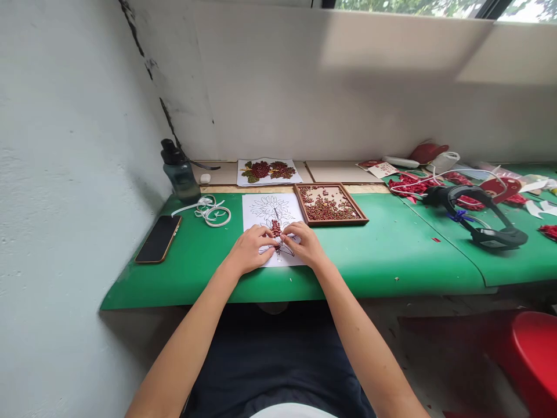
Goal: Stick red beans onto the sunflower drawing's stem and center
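A white sheet (270, 210) with a line drawing of a flower lies on the green table (391, 249). Red beans (275, 227) cover part of the drawing's middle. My left hand (252, 247) and my right hand (306, 244) rest on the sheet's lower half, fingertips meeting at the bean patch, fingers curled in a pinch. What they pinch is too small to make out. A thin stick shows between the hands. Just right of the sheet stands a brown wooden tray (331, 203) with loose red beans in it.
A finished bean picture (268, 171) lies behind on the ledge. A dark water bottle (179, 171), a coiled white cable (212, 211) and a phone (158, 238) sit left. A black headset (476, 215) and red scraps lie right. A red stool (528, 354) stands lower right.
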Demonstrator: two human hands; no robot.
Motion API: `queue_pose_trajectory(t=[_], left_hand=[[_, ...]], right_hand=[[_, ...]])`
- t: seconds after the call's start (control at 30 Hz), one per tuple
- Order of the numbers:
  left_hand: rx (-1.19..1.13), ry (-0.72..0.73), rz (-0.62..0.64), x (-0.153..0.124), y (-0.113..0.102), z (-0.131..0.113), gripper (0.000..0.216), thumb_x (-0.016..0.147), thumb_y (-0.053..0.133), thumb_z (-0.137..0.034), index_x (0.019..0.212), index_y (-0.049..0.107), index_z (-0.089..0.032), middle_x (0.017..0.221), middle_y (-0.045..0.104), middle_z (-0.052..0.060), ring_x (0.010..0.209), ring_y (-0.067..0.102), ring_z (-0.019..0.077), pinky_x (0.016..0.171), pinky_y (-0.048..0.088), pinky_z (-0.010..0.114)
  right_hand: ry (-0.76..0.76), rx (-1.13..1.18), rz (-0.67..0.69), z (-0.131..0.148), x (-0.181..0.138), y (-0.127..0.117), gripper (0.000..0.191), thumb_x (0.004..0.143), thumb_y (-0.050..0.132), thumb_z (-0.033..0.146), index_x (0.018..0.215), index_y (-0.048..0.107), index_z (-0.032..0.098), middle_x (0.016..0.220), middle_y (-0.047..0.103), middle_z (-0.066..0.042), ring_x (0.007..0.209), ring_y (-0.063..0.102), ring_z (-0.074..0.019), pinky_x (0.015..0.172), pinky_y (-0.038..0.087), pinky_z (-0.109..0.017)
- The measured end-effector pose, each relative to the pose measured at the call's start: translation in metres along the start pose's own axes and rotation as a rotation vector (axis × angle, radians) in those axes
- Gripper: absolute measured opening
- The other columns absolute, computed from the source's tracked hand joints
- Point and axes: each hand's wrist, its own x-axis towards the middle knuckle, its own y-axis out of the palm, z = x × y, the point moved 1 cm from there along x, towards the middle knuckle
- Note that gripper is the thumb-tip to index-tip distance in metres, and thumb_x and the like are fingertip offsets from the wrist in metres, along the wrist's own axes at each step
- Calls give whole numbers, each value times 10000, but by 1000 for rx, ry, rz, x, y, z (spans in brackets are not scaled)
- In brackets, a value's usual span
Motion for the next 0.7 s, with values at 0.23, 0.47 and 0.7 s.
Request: queue_pose_trajectory(t=[0.23,0.47,0.7], left_hand=[[34,-15,32,1,-1,-3,399,1004,635,-293,1401,678,-305,1390,684,52,1282,608,263,1086,519,461],[86,-49,93,1,4,-1,450,1071,542,-423,1506,593,-322,1597,565,40,1487,515,271,1201,453,480],[119,-90,126,1,8,2,546,1093,464,-510,1603,470,-315,1700,420,51,1610,348,287,1225,403,524]], right_hand=[[57,15,-133,0,1,-4,239,1037,610,421,892,692,250,929,713,-71,925,651,-251,835,496,-406],[87,43,-130,0,1,-4,254,1035,594,423,885,691,243,939,716,-76,929,662,-248,824,509,-395],[117,52,-80,-2,1,-2,214,1022,606,380,885,689,238,921,701,-65,895,652,-227,756,496,-359]])
